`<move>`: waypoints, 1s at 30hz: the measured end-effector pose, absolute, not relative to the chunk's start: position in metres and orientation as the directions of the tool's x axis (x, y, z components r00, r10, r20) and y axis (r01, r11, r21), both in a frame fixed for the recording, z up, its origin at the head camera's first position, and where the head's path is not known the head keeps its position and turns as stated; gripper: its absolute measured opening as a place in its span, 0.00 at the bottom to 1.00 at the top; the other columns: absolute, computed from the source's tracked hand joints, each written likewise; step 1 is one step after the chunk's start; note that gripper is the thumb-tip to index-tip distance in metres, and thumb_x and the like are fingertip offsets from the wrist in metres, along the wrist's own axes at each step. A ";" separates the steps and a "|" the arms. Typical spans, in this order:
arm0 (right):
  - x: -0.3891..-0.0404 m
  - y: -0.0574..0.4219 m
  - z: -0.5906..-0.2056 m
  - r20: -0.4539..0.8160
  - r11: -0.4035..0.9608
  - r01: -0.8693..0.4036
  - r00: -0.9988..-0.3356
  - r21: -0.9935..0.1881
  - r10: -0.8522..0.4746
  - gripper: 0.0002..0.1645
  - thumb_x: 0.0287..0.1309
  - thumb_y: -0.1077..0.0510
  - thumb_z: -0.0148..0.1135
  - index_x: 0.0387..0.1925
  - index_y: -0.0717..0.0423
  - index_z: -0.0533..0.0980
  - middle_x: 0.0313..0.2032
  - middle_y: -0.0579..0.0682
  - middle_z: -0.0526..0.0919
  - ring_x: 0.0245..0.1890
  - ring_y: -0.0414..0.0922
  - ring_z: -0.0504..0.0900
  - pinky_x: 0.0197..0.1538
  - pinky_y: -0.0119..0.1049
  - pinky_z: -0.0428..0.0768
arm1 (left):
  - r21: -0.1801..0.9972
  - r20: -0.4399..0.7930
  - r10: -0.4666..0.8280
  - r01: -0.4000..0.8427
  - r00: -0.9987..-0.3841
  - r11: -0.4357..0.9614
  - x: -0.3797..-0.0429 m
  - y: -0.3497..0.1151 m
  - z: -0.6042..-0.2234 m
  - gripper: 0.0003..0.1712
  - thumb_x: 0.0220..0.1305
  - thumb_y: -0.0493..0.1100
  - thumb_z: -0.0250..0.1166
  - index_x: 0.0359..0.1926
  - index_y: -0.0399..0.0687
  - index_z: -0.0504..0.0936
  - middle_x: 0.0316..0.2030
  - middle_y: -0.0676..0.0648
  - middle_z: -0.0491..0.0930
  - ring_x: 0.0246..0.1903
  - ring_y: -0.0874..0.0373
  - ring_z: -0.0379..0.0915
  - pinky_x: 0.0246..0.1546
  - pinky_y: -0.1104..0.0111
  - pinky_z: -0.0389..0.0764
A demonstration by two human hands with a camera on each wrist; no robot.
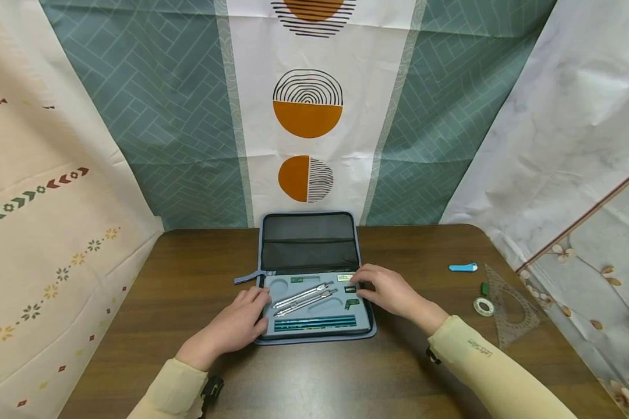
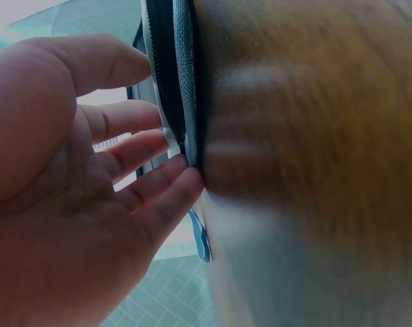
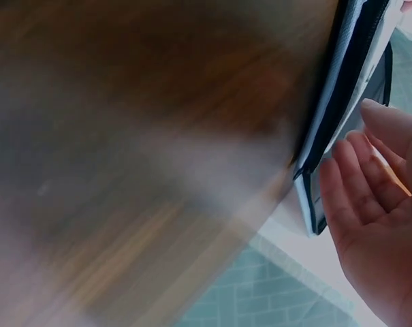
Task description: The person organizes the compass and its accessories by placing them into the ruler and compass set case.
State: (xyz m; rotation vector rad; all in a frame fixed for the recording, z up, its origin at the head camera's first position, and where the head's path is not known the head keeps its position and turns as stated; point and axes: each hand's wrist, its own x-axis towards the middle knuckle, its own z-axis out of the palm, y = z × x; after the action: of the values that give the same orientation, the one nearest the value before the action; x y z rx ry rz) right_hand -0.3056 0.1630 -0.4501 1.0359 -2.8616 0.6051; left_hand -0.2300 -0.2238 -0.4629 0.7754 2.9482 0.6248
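An unzipped pencil case lies on the table, its dark lid raised at the back. Its pale grey tray carries two silver compasses, several dark teal pencils, a white-and-green eraser and small green pieces. My left hand rests at the tray's left edge, fingertips against the zipper rim in the left wrist view. Over on the right side, my right hand has its fingertips at the tray edge by the eraser, thumb apart from the fingers in the right wrist view.
A blue utility knife, a small green block, a roll of tape and a clear set square lie toward the table's right edge. A zipper pull strap sticks out left of the case. Patterned cloths hang around the table.
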 end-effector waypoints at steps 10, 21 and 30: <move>-0.309 0.199 -0.452 0.237 0.772 -0.583 -0.811 -0.253 -0.535 0.26 0.69 0.60 0.77 0.67 0.59 0.83 0.64 0.57 0.86 0.66 0.58 0.82 0.65 0.59 0.81 | 0.400 0.086 0.470 0.462 -0.879 0.791 -0.232 -0.227 -0.471 0.22 0.74 0.38 0.66 0.65 0.36 0.79 0.71 0.33 0.73 0.67 0.37 0.70 0.67 0.43 0.78; -0.316 0.265 -0.447 0.215 0.862 -0.487 -0.865 -0.138 -0.454 0.29 0.69 0.62 0.76 0.68 0.64 0.81 0.64 0.65 0.85 0.65 0.65 0.82 0.63 0.64 0.81 | 0.383 0.115 0.482 0.486 -0.869 0.785 -0.233 -0.227 -0.473 0.21 0.74 0.38 0.66 0.64 0.37 0.79 0.69 0.33 0.74 0.66 0.37 0.70 0.65 0.42 0.79; -0.318 0.308 -0.447 0.175 0.893 -0.430 -0.897 -0.133 -0.406 0.30 0.69 0.62 0.76 0.68 0.68 0.79 0.65 0.69 0.83 0.64 0.70 0.81 0.60 0.67 0.81 | 0.393 0.073 0.475 0.463 -0.877 0.795 -0.232 -0.225 -0.467 0.22 0.75 0.38 0.66 0.66 0.36 0.78 0.71 0.33 0.73 0.68 0.37 0.69 0.68 0.43 0.77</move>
State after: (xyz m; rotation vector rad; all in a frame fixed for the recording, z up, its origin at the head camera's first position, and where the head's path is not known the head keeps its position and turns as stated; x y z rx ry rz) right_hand -0.3184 0.3084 -0.4465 0.6480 -2.9164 0.2545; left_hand -0.2316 -0.2250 -0.4668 0.7700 2.9478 0.6337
